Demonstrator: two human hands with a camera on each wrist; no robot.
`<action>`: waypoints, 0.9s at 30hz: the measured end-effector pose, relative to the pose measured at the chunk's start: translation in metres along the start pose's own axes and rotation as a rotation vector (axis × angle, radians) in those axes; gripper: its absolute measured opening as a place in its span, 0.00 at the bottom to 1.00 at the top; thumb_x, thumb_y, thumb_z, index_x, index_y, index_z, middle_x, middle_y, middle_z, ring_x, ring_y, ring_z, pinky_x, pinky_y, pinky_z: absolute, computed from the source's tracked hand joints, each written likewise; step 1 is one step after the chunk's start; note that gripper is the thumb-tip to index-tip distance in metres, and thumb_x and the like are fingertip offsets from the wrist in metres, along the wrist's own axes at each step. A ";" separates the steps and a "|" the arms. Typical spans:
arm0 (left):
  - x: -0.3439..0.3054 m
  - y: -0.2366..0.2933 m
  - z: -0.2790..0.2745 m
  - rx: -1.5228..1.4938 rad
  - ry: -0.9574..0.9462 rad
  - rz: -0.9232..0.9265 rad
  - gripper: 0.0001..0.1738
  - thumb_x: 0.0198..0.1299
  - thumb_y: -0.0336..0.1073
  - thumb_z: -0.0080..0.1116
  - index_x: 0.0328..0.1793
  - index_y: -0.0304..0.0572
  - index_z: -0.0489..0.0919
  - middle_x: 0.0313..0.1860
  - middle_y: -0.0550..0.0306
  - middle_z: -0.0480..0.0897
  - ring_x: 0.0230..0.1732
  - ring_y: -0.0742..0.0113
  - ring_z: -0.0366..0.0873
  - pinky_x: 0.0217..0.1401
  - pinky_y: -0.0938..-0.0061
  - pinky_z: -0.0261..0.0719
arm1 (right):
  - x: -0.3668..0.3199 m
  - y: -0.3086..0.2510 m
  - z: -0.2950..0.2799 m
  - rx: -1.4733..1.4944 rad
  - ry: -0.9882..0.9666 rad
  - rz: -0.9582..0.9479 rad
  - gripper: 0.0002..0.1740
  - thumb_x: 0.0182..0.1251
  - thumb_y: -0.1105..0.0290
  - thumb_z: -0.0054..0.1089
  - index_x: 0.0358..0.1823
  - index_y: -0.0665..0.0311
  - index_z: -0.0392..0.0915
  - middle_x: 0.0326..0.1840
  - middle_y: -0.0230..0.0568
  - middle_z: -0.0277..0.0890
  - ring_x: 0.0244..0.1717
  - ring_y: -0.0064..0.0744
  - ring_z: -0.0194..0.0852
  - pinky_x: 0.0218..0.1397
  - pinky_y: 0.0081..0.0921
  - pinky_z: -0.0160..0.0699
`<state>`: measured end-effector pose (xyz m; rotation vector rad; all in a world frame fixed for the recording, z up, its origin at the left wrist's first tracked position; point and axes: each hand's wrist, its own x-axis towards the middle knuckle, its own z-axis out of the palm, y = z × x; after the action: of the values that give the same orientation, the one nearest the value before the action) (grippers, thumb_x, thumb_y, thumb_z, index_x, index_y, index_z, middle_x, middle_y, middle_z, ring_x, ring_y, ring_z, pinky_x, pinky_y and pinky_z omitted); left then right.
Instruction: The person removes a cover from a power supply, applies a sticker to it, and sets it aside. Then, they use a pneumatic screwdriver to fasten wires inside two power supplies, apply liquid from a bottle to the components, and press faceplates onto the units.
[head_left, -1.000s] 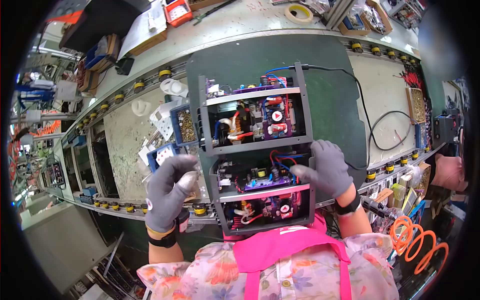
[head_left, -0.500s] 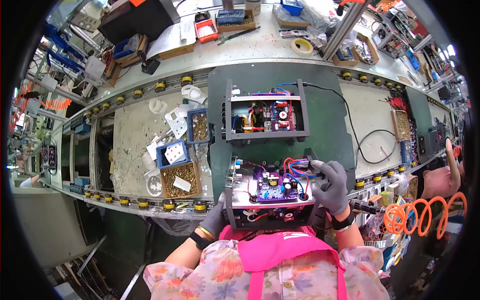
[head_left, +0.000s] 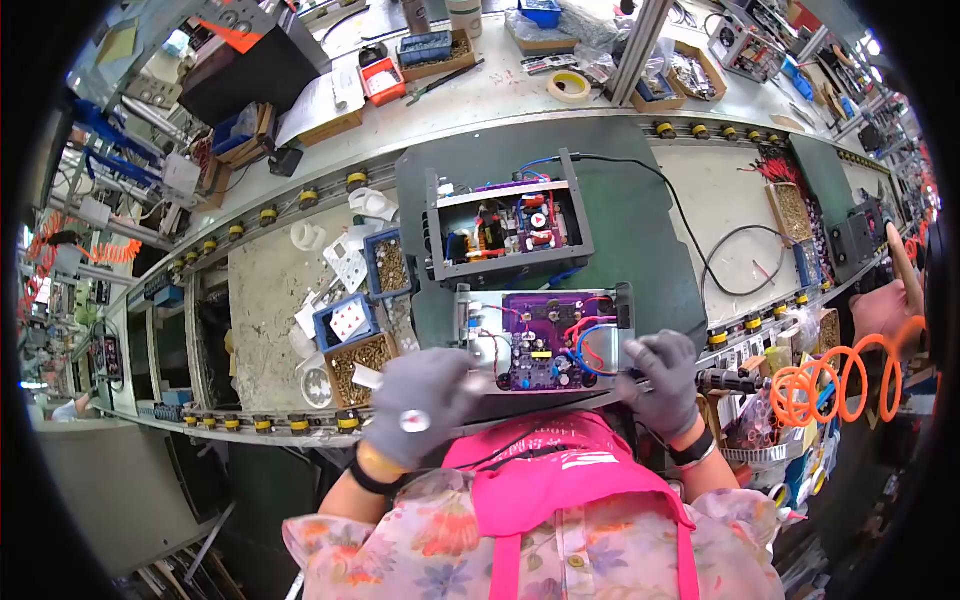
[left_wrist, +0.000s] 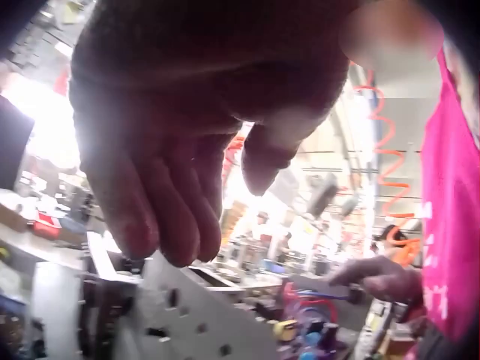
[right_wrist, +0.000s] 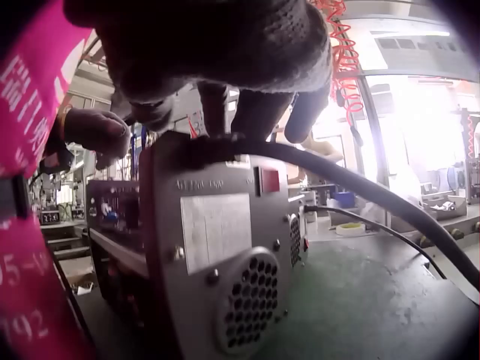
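Nearest the person lies a metal unit with a purple circuit board (head_left: 545,345) facing up and red and blue wires at its right. The gloved left hand (head_left: 420,405) is at its near left corner; in the left wrist view that hand (left_wrist: 202,97) hangs over a grey perforated panel (left_wrist: 202,311), fingers loosely bent, nothing held. By the unit's right end is the gloved right hand (head_left: 665,385). In the right wrist view this hand (right_wrist: 217,60) is over the top edge of the end panel (right_wrist: 195,292), fingers relaxed; contact is unclear.
A second unit (head_left: 510,265) stands behind on the green board (head_left: 640,220), a black cable (head_left: 690,215) running right from it. At left are blue trays (head_left: 345,325) and a cardboard box (head_left: 350,385) of small parts. An orange coiled hose (head_left: 830,380) hangs at right.
The near unit has turned so its purple board faces up more squarely. The left hand came down to its left side, then moved to its near left corner; the right hand stayed near its right end.
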<state>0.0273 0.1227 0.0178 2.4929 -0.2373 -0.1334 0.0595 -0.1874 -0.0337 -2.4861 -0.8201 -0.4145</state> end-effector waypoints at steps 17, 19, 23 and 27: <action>0.025 0.025 0.056 0.256 -0.371 0.219 0.10 0.46 0.45 0.58 0.23 0.50 0.82 0.21 0.57 0.82 0.26 0.57 0.83 0.26 0.64 0.77 | 0.067 -0.094 0.003 0.188 -0.111 -0.484 0.14 0.48 0.68 0.65 0.39 0.59 0.79 0.36 0.31 0.75 0.35 0.28 0.74 0.45 0.30 0.74; 0.024 0.025 0.061 0.268 -0.394 0.194 0.09 0.45 0.44 0.58 0.24 0.50 0.82 0.20 0.56 0.82 0.25 0.57 0.83 0.26 0.65 0.77 | 0.065 -0.093 0.003 0.131 -0.110 -0.523 0.14 0.48 0.69 0.63 0.38 0.59 0.80 0.36 0.31 0.75 0.34 0.27 0.74 0.45 0.30 0.74; 0.025 0.028 0.049 0.220 -0.597 0.128 0.19 0.56 0.51 0.56 0.38 0.43 0.80 0.31 0.51 0.82 0.35 0.52 0.82 0.34 0.57 0.77 | 0.076 -0.065 0.005 0.268 -0.117 -0.286 0.12 0.46 0.74 0.63 0.35 0.58 0.79 0.32 0.31 0.75 0.33 0.30 0.74 0.42 0.30 0.73; 0.018 0.006 0.032 0.022 -0.454 0.120 0.22 0.58 0.54 0.55 0.39 0.41 0.78 0.30 0.48 0.79 0.37 0.47 0.80 0.40 0.57 0.77 | 0.079 -0.020 0.045 -0.160 -0.047 -0.216 0.05 0.49 0.74 0.60 0.29 0.59 0.77 0.28 0.32 0.74 0.32 0.35 0.75 0.41 0.33 0.70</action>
<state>0.0394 0.0962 -0.0048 2.4332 -0.5753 -0.6504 0.1139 -0.1117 -0.0307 -2.5700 -1.1208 -0.5160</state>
